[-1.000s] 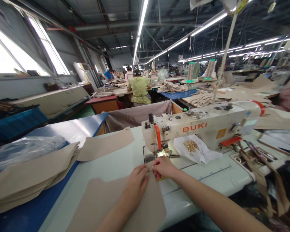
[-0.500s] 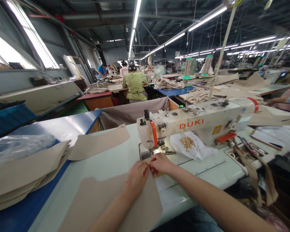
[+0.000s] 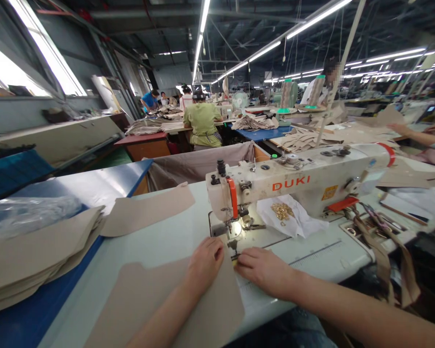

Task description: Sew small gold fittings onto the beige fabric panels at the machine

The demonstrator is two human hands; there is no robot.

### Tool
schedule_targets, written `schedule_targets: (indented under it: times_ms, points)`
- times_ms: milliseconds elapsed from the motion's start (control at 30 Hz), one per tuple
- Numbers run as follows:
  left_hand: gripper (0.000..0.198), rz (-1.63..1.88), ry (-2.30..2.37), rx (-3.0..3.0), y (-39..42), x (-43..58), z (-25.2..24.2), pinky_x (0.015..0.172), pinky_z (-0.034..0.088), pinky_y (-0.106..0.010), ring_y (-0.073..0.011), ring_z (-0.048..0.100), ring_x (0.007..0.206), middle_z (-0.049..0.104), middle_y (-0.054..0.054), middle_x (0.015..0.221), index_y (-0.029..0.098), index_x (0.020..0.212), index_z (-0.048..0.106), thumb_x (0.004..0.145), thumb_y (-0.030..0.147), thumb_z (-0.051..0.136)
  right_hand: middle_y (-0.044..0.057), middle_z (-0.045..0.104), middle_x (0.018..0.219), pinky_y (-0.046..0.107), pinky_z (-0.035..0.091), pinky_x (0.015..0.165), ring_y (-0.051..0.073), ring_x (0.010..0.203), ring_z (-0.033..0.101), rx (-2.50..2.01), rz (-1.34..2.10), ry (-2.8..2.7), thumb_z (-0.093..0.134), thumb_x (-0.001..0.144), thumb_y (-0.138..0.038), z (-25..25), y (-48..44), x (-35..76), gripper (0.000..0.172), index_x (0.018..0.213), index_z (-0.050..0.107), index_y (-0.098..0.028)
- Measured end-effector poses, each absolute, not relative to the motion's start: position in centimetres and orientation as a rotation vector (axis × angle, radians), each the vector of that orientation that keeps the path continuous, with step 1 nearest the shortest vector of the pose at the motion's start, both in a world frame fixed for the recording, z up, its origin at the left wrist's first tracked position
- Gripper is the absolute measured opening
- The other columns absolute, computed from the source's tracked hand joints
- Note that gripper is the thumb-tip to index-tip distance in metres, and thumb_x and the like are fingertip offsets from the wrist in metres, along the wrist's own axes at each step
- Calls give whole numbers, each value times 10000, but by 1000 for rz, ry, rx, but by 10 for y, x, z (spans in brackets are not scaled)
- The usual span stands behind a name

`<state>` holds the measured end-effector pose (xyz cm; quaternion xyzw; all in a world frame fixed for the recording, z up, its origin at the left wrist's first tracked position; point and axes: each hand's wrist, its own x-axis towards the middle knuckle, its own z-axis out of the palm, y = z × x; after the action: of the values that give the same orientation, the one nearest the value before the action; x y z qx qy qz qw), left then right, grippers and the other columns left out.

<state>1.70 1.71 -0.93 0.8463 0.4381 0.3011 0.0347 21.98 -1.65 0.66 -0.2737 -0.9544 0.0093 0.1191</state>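
Note:
A beige fabric panel (image 3: 159,285) lies on the pale bed of a sewing machine (image 3: 297,174). Over its upper right corner is my left hand (image 3: 206,263), fingers curled and thumb against the forefinger at the panel's edge. My right hand (image 3: 264,271) rests palm down just right of that edge, fingers bent together. Its fingertips reach a small dark metal guide with a yellow base (image 3: 234,252), below the lit needle area (image 3: 235,229); anything under them is hidden.
Gold-coloured metal fittings (image 3: 282,211) lie on white paper (image 3: 308,226) under the machine arm. Another beige piece (image 3: 148,210) lies behind, and stacked pieces (image 3: 32,246) are at left. Straps (image 3: 384,261) hang from a tray at right. Co-workers sit farther off.
My right hand has moved back and right from beside the needle, uncovering the guide and the lit plate. My left hand has hardly moved on the panel.

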Motion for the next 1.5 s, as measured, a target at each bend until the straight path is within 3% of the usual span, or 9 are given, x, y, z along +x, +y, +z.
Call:
schedule_targets:
  times_ms: [233, 433, 767, 1500]
  points:
    - [183, 948, 1350, 2590, 16, 18, -6, 679, 492, -305, -175, 579, 722, 625, -23, 719, 215, 666, 504, 784, 89, 441, 67, 611, 1002, 322, 407, 843, 194, 974, 484, -735, -109, -2774, 487, 917, -202, 4, -8, 217, 176, 1067, 570, -163]
    - [175, 935, 1331, 2589, 17, 17, -8, 688, 494, -307, -172, 578, 732, 633, -23, 733, 212, 684, 512, 800, 99, 444, 56, 618, 874, 311, 409, 877, 184, 913, 505, -829, -57, -2579, 515, 894, -240, -4, -5, 199, 134, 830, 595, -154]
    - [188, 905, 1322, 2637, 20, 15, -13, 697, 499, -313, -177, 580, 744, 639, -26, 749, 213, 700, 531, 830, 118, 432, 56, 655, 938, 278, 444, 843, 161, 912, 551, -747, 118, -2635, 445, 930, -184, -13, -1, 196, 192, 904, 633, -154]
    - [164, 929, 1259, 2637, 22, 15, -14, 731, 502, -322, -179, 584, 774, 650, -22, 780, 202, 746, 558, 838, 107, 462, 70, 654, 923, 282, 456, 850, 164, 909, 556, -747, 116, -2583, 428, 932, -169, -17, -2, 196, 215, 888, 637, -139]
